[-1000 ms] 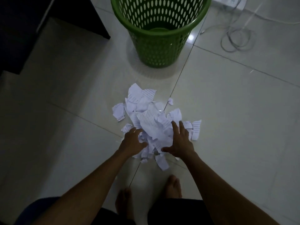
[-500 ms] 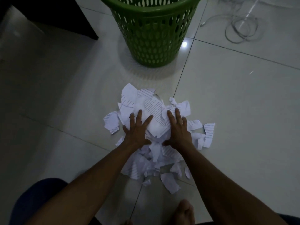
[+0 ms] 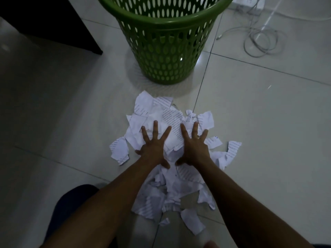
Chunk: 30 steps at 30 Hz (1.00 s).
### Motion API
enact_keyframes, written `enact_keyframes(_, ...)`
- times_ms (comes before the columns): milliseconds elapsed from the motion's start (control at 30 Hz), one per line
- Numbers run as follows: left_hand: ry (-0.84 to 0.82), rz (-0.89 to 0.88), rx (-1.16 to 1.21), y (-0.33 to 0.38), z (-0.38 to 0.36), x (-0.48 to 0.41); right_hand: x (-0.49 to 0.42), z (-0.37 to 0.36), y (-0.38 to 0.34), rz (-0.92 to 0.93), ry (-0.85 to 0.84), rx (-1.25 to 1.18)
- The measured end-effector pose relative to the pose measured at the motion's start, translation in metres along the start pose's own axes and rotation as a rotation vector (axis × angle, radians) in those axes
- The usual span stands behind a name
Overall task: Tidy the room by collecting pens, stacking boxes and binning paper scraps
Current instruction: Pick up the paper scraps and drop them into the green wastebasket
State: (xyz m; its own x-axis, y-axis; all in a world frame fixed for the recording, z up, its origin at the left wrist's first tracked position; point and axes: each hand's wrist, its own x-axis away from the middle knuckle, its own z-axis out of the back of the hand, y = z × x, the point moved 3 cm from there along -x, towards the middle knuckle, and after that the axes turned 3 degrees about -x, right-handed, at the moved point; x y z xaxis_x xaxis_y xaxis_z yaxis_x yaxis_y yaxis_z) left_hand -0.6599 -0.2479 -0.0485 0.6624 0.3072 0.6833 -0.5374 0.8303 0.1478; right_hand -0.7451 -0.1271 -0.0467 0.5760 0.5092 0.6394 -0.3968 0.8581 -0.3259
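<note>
Dim light; the head view looks down at a tiled floor (image 3: 259, 126).

Paper scraps (image 3: 172, 115): a loose heap of torn white pieces, many with printed lines, lying on the floor in front of the green bin (image 3: 161, 51) but not touching it. A few stray pieces sit just off the heap to either side and toward the near edge.

Left hand (image 3: 155, 147): palm down on the heap, fingers (image 3: 155, 127) straight and spread wide, pressing on the paper and gripping nothing.

Right hand (image 3: 194, 145): just beside the left, also flat on the heap, fingers (image 3: 195, 129) straight and splayed. The thumbs nearly meet.

The bin is perforated and stands upright. Its contents cannot be made out.

Coiled cables (image 3: 259, 40) lie on the floor to the right of the bin. A dark furniture corner (image 3: 44, 18) is at upper left.
</note>
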Motion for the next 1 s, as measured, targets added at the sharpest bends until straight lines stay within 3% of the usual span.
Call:
enact_keyframes(467,0.050,-0.024,-0.116,-0.007,-0.009,-0.007,-0.005,-0.005,-0.001,-0.029,0.050,0.041)
enact_keyframes(1000,0.035,-0.047,-0.029,-0.007,0.000,-0.004,-0.003,-0.001,-0.014,-0.085,-0.011,0.115)
